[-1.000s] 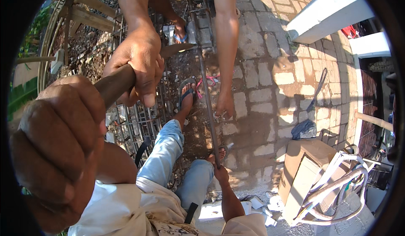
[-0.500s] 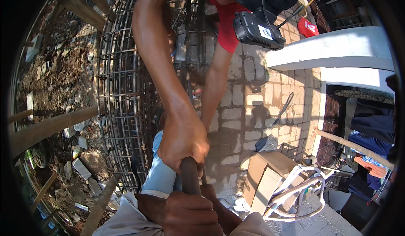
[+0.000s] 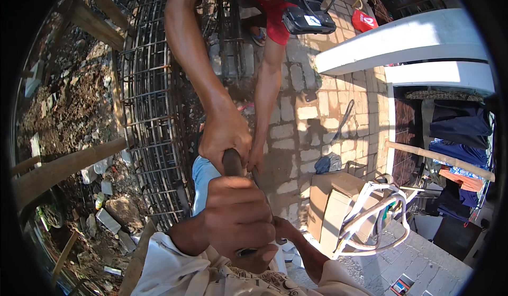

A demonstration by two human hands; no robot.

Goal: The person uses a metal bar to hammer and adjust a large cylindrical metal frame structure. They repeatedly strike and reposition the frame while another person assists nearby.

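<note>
My left hand (image 3: 238, 214) is a fist around a thick dark rod (image 3: 233, 163), in front of my body. Just beyond my knuckles, a co-worker's hand (image 3: 225, 137) grips the same rod. My right hand (image 3: 280, 230) lies lower and to the right, partly behind my left; its fingers look curled, but what they hold is mostly hidden. A thinner dark bar (image 3: 257, 177) runs between it and the co-worker's other hand (image 3: 255, 161). The co-worker, in a red shirt, bends toward me. The rod's far part is hidden under the hands.
A long rebar cage (image 3: 151, 105) lies on the left, beside rubble and wooden poles (image 3: 74, 161). Right of the hands stand a cardboard box (image 3: 328, 198) and a coiled pale hose (image 3: 405, 216) on paving. A white beam (image 3: 407, 42) and hanging clothes (image 3: 460, 132) are farther right.
My left fist has come up higher, nearer the co-worker's hand, and less rod shows between them. The co-worker's hands have shifted slightly up and left in view. Both rod grips stay closed.
</note>
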